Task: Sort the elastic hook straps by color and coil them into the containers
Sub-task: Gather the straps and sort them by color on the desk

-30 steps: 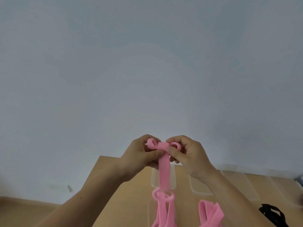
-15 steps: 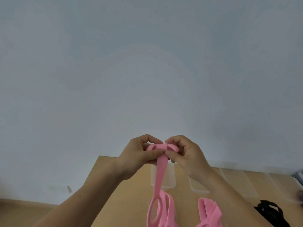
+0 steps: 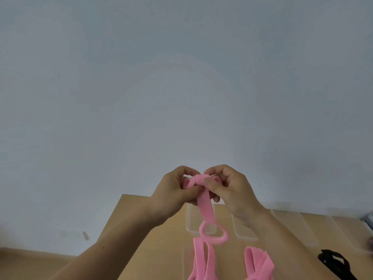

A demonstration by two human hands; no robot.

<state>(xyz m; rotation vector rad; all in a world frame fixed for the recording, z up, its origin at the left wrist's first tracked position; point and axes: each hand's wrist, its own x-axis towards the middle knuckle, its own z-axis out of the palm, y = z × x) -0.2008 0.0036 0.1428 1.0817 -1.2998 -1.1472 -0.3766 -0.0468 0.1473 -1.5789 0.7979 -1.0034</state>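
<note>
Both hands are raised above the table's far edge and hold one pink elastic strap (image 3: 205,207) between them. My left hand (image 3: 173,196) pinches its folded top from the left, and my right hand (image 3: 230,190) pinches it from the right with the thumb on the band. The strap hangs down to a loop. More pink straps (image 3: 259,263) lie on the table below. A black strap (image 3: 333,261) lies at the lower right. Clear plastic containers (image 3: 245,232) stand in a row at the table's back edge.
The wooden table (image 3: 145,247) ends at a grey wall that fills most of the view. Its left edge runs diagonally, with floor beyond it at the lower left.
The hands stay at the same height and keep working the strap's top fold. The hanging end has risen and swung right, its loop now below the hands.
</note>
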